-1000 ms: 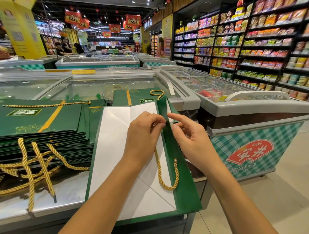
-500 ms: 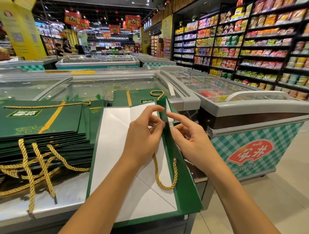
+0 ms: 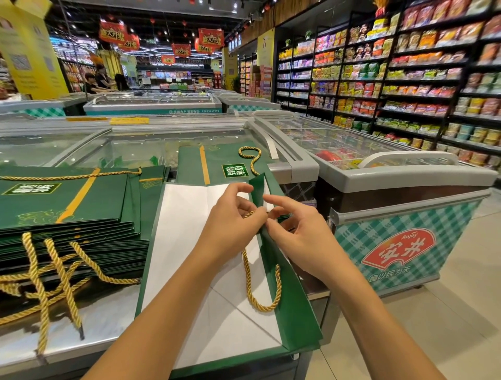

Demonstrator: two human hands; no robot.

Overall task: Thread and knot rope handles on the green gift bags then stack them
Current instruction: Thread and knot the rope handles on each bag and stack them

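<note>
Head view: at frame centre the left hand (image 3: 233,222) pinches the gold rope (image 3: 260,306) at the raised flap (image 3: 284,298) of the green gift bag (image 3: 189,244), which lies opened on the worktop (image 3: 103,320). The right hand (image 3: 301,233) curls against the flap; I cannot tell whether it grips. Stacked bags (image 3: 67,211) lie at left.

Bright, even light falls from small ceiling spotlights (image 3: 200,2), leaving glare spots on the curved glass freezer lids (image 3: 135,152) (shadows stay soft). Wide-angle bending warps the edges; the far aisles (image 3: 173,78) blur.

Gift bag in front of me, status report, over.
Left hand pinches gold rope at bag's green flap. Right hand meets it there, grip unclear. Stacked bags lie left, not obstructing.
</note>
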